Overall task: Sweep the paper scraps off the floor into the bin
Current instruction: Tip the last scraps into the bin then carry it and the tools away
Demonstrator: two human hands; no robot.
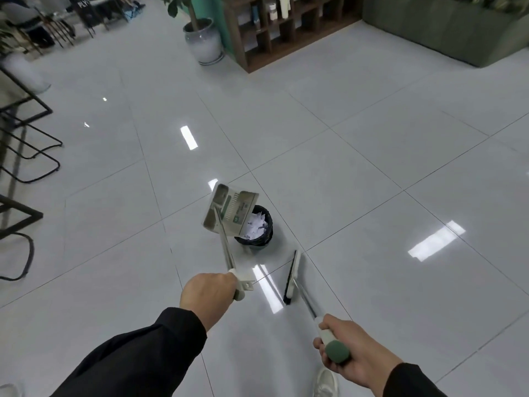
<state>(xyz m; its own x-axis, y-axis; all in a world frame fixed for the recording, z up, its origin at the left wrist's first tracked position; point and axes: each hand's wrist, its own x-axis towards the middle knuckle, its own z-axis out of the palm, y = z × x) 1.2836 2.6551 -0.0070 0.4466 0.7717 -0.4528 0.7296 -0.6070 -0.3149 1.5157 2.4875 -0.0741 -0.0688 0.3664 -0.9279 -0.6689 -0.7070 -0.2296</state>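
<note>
Tipping the dustpan [230, 211] over the bin [255, 228], the left hand [208, 293] grips its handle; the right hand [351, 348] grips the broom [292, 277]. Paper scraps [257, 226] lie inside the bin; a misaligned pan lip could spill stragglers onto the floor [372, 167].

I am standing in what looks like an office lounge or a shared common area, not a home. Large glossy grey floor tiles [357, 156] run wide around me and mirror long ceiling lights. On my left stand black metal-frame bar stools [25, 156], and further back several chairs [43, 27] sit grouped together. Ahead, a tall plant grows in a big glazed ceramic pot [203, 41] beside a dark wooden cubby shelf [286, 27] holding bottles and small items. At the far right runs a long green planter box [446, 32] with foliage on top.
</note>
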